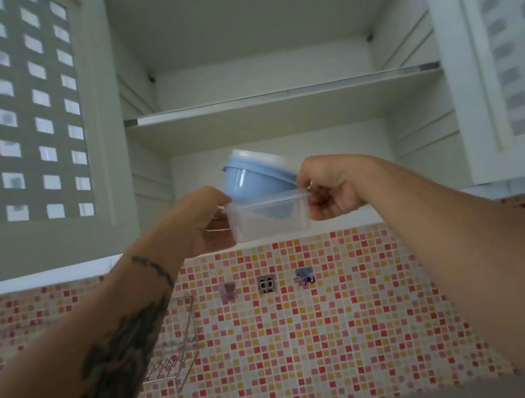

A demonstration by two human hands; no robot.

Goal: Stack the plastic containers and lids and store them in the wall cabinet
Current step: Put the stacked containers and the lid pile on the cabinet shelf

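A clear square plastic container (268, 223) is raised in front of the open wall cabinet (286, 118), level with its lower compartment. A blue round bowl (252, 179) sits tilted inside it, topped by a whitish lid (264, 156). My left hand (203, 217) grips the clear container's left rim. On the opposite rim my right hand (328, 187) pinches it. Both forearms reach upward from the bottom of the view.
The cabinet's two doors (17, 135) (503, 47) stand open on either side. A shelf (282, 94) divides the inside; nothing is seen on it. Below are a mosaic tiled wall (310, 329), a wire rack (178, 345) and three small stickers (266, 283).
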